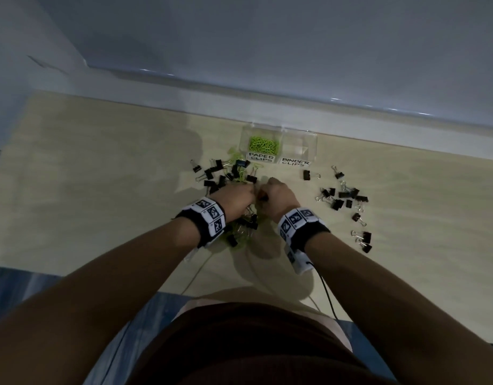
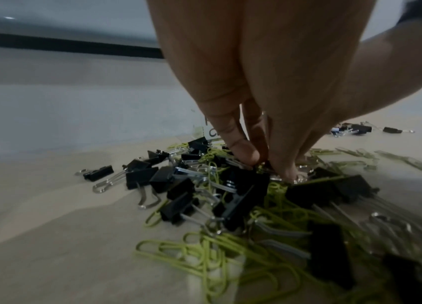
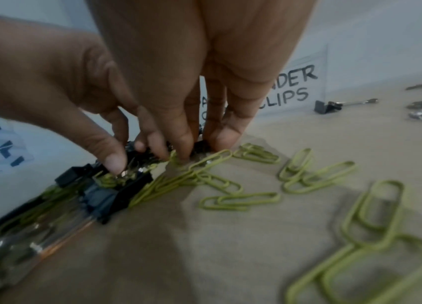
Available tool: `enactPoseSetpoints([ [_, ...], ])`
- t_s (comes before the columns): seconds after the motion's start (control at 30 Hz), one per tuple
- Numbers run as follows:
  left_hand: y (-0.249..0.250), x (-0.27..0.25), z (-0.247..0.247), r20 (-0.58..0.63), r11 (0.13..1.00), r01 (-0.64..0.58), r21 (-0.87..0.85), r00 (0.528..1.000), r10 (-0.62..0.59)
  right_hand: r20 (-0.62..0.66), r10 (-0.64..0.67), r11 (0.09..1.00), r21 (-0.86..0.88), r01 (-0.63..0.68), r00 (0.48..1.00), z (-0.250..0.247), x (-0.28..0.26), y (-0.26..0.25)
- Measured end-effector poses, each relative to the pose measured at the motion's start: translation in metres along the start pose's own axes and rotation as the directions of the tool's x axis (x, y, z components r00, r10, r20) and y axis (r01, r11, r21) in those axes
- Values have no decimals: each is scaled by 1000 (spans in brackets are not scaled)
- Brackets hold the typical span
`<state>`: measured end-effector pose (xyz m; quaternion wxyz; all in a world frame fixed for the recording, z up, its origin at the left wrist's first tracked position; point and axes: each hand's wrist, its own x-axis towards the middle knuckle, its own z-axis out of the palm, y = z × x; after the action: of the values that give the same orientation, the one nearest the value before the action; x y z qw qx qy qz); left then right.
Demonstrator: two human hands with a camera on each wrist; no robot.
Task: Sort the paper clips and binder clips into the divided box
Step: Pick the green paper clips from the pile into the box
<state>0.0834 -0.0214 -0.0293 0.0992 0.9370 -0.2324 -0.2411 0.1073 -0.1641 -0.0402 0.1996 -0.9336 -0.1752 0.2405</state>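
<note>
Our left hand (image 1: 235,197) and right hand (image 1: 277,197) both pinch into the mixed clip pile (image 2: 230,195) on the desk (image 1: 100,190); we cannot tell which clip. The divided box (image 1: 298,147) sits just behind.

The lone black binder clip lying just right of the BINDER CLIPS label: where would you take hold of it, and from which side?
Probably pinch the black binder clip across its black body from above. It lies flat on the table, apart from others, silver wire handles trailing to the right, so the body's two flat faces are free. The right hand is nearer.
</note>
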Motion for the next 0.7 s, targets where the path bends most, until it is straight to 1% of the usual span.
enactPoseSetpoints([
  [0.07,-2,-1,3,1,999,-11,42,1000,11,-49,57,994,99,-52,997,-5,-2,4],
  [0.13,-6,-1,4,-19,1000,-19,-18,1000,19,-136,167,949,290,-122,977,-12,-8,13],
  [0.2,-9,-1,4,-37,991,-29,-127,999,24,-207,307,865,469,-181,929,-21,-17,29],
  [0.23,-10,-2,4,-39,984,-27,-178,999,20,-226,366,830,518,-207,902,-26,-22,39],
  [0.3,-12,-5,3,-63,955,-13,-295,998,-5,-269,457,794,552,-253,848,-35,-32,60],
  [0.37,-15,-10,2,-142,896,19,-443,986,-91,-330,481,823,490,-288,812,-42,-40,82],
  [0.4,-18,-14,1,-192,863,42,-503,969,-159,-356,468,854,418,-311,809,-43,-42,90],
  [0.47,-27,-24,-1,-304,814,82,-575,903,-305,-380,401,912,249,-326,833,-42,-48,98],
  [0.53,-42,-37,-1,-380,791,121,-600,827,-414,-381,307,952,127,-280,872,-35,-54,93],
  [0.57,-50,-44,1,-388,785,153,-600,803,-453,-369,245,969,78,-233,897,-30,-57,86],
  [0.6,-59,-51,4,-383,790,194,-582,791,-477,-346,175,984,31,-175,922,-23,-59,77],
  [0.7,-77,-69,20,-344,829,313,-463,799,-494,-210,-2,998,-60,-11,978,-1,-61,45],
])
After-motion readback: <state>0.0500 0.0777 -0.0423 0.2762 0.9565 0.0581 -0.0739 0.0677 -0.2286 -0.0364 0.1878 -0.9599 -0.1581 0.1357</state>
